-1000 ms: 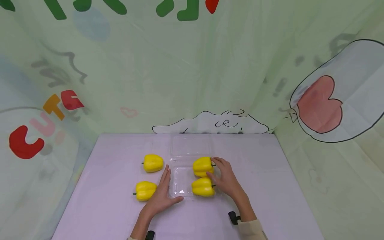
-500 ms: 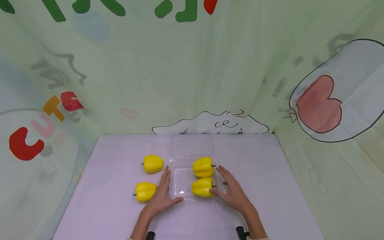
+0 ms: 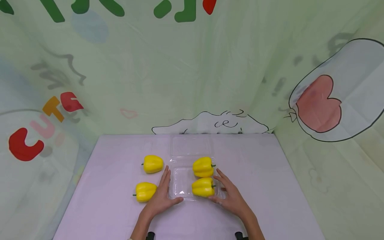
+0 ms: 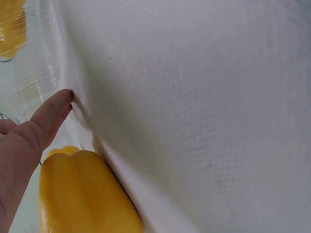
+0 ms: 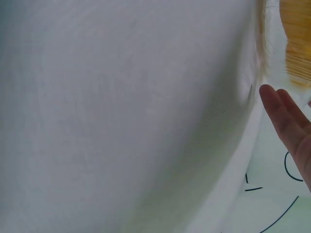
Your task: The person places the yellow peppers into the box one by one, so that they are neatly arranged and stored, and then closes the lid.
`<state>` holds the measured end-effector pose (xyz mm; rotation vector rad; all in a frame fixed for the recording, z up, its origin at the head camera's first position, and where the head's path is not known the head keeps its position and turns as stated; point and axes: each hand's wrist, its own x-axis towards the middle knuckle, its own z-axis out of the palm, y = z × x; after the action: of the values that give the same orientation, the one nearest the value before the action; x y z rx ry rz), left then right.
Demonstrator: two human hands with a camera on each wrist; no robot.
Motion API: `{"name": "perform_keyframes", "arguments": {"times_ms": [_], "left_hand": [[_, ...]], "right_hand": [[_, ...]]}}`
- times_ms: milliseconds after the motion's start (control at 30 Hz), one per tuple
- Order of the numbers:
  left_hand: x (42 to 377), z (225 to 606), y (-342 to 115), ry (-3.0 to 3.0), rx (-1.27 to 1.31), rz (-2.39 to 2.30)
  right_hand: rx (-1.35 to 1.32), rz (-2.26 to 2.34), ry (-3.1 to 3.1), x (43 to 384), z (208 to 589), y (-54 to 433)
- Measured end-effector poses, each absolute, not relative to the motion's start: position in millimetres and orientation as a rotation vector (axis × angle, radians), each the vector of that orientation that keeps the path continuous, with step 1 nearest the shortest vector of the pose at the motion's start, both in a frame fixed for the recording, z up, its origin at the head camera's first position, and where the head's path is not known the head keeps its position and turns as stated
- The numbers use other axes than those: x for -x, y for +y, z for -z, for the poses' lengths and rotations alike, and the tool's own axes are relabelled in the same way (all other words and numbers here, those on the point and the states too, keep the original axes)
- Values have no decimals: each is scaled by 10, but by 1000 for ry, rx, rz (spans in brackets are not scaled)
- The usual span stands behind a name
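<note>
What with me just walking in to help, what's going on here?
A person has both hands beside an open clear plastic container on a table: the left hand at its left side, the right hand at its right. Two yellow peppers lie in its right half; two more peppers lie on the table to its left. Neither hand grips a pepper; whether the right one touches the nearer pepper is unclear.

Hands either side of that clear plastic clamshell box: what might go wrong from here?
Loaded only in its right half, the clear plastic clamshell box might tilt or slide if the right hand bumps it. The left hand is close beside the loose front-left yellow bell pepper, so a quick move could roll it away.
</note>
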<state>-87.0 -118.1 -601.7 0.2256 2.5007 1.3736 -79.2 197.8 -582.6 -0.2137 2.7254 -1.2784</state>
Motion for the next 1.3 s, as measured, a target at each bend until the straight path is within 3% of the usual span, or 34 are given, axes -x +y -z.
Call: {"name": "perform_keyframes", "arguments": {"times_ms": [1300], "left_hand": [[858, 6016, -1185, 2502, -232, -1367]], "right_hand": [[86, 1464, 2605, 746, 5939, 1884]]}}
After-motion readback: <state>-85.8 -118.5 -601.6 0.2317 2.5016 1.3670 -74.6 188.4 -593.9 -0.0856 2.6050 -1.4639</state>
